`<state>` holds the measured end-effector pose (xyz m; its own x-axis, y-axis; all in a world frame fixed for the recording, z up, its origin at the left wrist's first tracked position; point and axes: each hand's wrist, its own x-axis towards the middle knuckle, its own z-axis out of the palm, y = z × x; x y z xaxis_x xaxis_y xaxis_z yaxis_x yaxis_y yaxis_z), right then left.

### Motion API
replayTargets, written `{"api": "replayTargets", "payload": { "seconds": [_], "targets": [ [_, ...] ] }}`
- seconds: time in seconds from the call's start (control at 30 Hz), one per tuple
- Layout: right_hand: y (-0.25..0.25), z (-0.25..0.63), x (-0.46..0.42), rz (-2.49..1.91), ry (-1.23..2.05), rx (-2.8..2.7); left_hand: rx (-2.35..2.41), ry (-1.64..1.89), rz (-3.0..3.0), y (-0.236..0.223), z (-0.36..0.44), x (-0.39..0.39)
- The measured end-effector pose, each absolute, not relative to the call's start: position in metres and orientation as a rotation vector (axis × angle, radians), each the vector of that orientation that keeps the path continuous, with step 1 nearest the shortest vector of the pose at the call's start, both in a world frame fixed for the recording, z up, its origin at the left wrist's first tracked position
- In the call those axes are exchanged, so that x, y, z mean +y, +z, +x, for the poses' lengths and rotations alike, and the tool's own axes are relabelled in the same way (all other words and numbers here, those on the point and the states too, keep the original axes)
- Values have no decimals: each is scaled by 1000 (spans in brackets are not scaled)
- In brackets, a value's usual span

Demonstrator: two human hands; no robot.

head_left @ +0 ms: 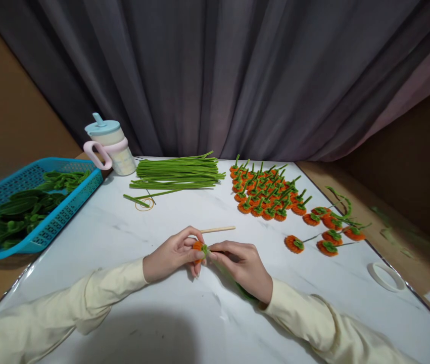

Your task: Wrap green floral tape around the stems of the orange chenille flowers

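Near the middle of the table, my left hand [179,253] is closed around a small orange pipe-cleaner persimmon [197,246] with a green leafy top. My right hand [241,265] meets it from the other side, thumb and fingers pinched at the green top. Whatever sits in that pinch is too small and covered to make out. Part of a green strip [247,293] shows beneath my right hand. Just beyond my fingers lies a thin wooden stick [218,229].
Green pipe cleaners [177,172] lie stacked at the back. Stemmed orange persimmons [264,192] stand grouped at right, with several wired ones [328,246] nearer. A tape roll [386,277], rubber band [144,204], lidded tumbler [112,146] and blue basket [48,237] of green leaves surround the workspace.
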<state>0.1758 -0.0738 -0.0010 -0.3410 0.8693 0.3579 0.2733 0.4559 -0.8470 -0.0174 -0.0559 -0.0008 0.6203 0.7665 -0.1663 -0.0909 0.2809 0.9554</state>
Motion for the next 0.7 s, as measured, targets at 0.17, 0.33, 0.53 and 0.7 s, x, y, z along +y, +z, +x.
{"api": "replayTargets", "payload": {
  "seconds": [0.17, 0.33, 0.53, 0.7],
  "targets": [
    [-2, 176, -73, -1001, 1111, -1739, 701, 678, 1224, 1, -16, -60],
    [-1, 176, -74, -1016, 1030, -1757, 684, 638, 1268, 5, -21, -56],
    [-3, 176, -77, -960, 985, -1763, 679, 604, 1653, 9, -33, -46],
    [-4, 176, -78, -956, 971, -1799, 557, 677, 2186, 9, -35, -46]
  ]
}}
